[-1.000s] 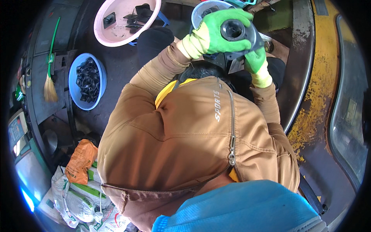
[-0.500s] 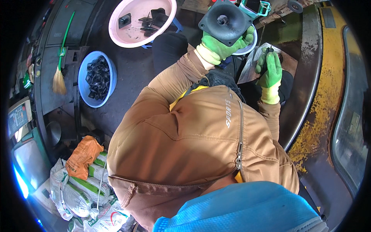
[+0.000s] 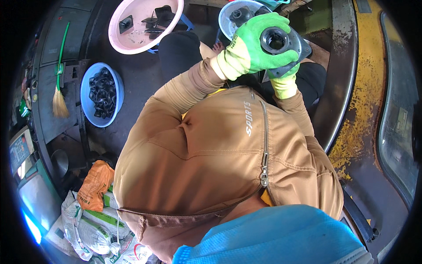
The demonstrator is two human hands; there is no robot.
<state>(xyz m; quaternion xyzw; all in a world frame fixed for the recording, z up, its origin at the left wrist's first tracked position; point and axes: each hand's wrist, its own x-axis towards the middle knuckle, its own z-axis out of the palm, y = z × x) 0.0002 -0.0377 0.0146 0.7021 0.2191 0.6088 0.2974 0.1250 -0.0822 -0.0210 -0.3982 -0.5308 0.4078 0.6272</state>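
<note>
My left hand (image 3: 257, 46), in a green-palmed, yellow-cuffed work glove, grips a black plastic horn (image 3: 301, 47). The horn has a round open neck, turned up toward me, and a flat flange with rounded corners. Its neck sits between my thumb and fingers. My right hand (image 3: 291, 71), in a matching glove, is behind and below the flange. Its fingers are mostly hidden, and I cannot see what it holds. Just beyond my left hand, a white basket (image 3: 227, 27) contains similar black parts (image 3: 241, 16).
Upper left, a pink basin (image 3: 115, 38) carries several black parts. A blue tub (image 3: 85, 94) of black pieces stands on the floor at left. Further left is a green-handled broom (image 3: 59, 81). Sacks (image 3: 94, 233) lie lower left. A rusty yellow machine (image 3: 358, 101) borders the right.
My left hand has turned the horn, so its neck faces up instead of its wide mouth. My hands have come together; my right hand, which pinched a small dark thing, is now largely covered.
</note>
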